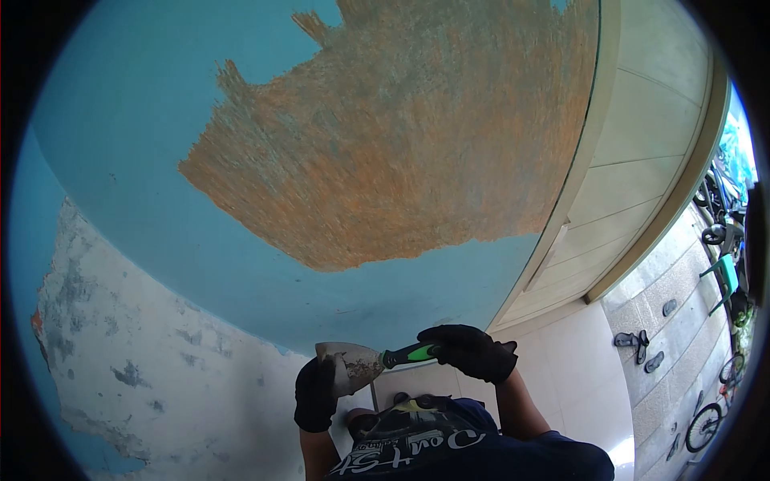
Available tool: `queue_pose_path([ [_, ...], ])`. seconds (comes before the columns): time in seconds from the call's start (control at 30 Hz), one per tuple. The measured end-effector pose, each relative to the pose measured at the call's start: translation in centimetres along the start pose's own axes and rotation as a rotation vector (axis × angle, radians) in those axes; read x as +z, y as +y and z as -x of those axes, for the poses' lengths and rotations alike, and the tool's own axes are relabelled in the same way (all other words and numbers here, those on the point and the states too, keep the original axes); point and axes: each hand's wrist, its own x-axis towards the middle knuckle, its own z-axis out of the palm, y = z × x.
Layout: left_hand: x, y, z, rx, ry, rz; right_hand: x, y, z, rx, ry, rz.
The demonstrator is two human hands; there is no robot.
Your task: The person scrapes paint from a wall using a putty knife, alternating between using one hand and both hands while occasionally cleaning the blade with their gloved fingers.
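The right hand [469, 353], in a black glove, is clenched around the green-and-black handle of a putty knife [361, 362], which lies roughly level in front of the person's chest with its broad metal blade pointing toward the left hand [315, 393]. That hand, also in a black glove, is closed around the blade's lower edge, its fingers pressed against the metal; the blade carries a smear of brownish residue near the handle end. Both hands sit low in the view, just above the person's dark shirt [449, 449] with pale lettering.

Behind the knife rises a blue painted wall [144, 136]. A large patch of scraped, orange-brown surface [401, 144] spreads across its upper middle, with ragged edges against the blue. Toward the wall's lower left edge the paint gives way to bare grey-white plaster [160, 377]. Along the wall's right edge runs a cream panelled door [634, 160]. On the paved ground beyond it lie sandals [638, 341], with bicycles [714, 417] further off.
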Motion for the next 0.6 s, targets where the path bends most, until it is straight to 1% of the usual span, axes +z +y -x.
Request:
queue_pose_path([
  [0.03, 0.1, 0.4, 0.0, -0.408, -0.049, 0.434, 0.2, 0.0, -0.1, 0.089, 0.010, -0.060],
  [0.07, 0.2, 0.6, -0.1, -0.814, -0.088, 0.872, 0.2, 0.3, -0.1, 0.085, 0.000, -0.057],
  [0.1, 0.0, 0.5, -0.3, -0.823, -0.074, 0.869, 0.4, 0.8, 0.1, 0.030, -0.011, -0.089],
  [0.13, -0.4, 0.2, -0.8, -0.510, -0.096, 0.536, 0.4, 1.2, 0.1, -0.027, -0.027, -0.120],
  [0.17, -0.8, -0.2, -1.3, -0.204, -0.117, 0.194, 0.4, 1.4, 0.0, -0.036, -0.053, -0.119],
  [0.23, -1.5, 0.5, -2.7, -0.243, -0.102, 0.191, 0.7, 1.7, -0.3, -0.083, -0.237, -0.029],
  [0.27, -2.0, 1.0, -3.6, -0.260, -0.100, 0.201, 1.4, 1.4, -0.6, -0.092, -0.271, -0.030],
  [0.33, -2.7, 2.5, -5.4, -0.290, -0.095, 0.221, 3.3, 0.2, -0.9, 0.013, -0.228, 0.092],
  [0.37, -3.0, 3.4, -6.3, -0.299, -0.091, 0.234, 4.2, 0.1, -0.8, 0.071, -0.206, -0.084],
  [0.4, -3.2, 4.2, -7.0, -0.305, -0.089, 0.250, 4.9, -0.3, -0.9, 0.063, -0.228, -0.080],
  [0.47, -3.2, 6.0, -7.9, -0.312, -0.091, 0.291, 6.4, -1.1, -1.1, 0.023, -0.226, -0.251],
  [0.5, -3.0, 7.4, -8.0, -0.324, -0.082, 0.286, 7.3, -0.3, -1.2, -0.106, -0.207, -0.202],
  [0.53, -2.8, 8.8, -7.9, -0.505, -0.023, 0.762, 7.7, -1.5, -1.4, -0.105, -0.221, -0.201],
  [0.57, -2.9, 9.7, -7.8, -0.671, 0.044, 1.242, 8.0, -3.6, -1.5, -0.138, -0.177, -0.146],
  [0.6, -3.4, 9.8, -7.7, -0.677, 0.053, 1.243, 7.9, -4.8, -1.7, -0.170, -0.132, -0.091],
])
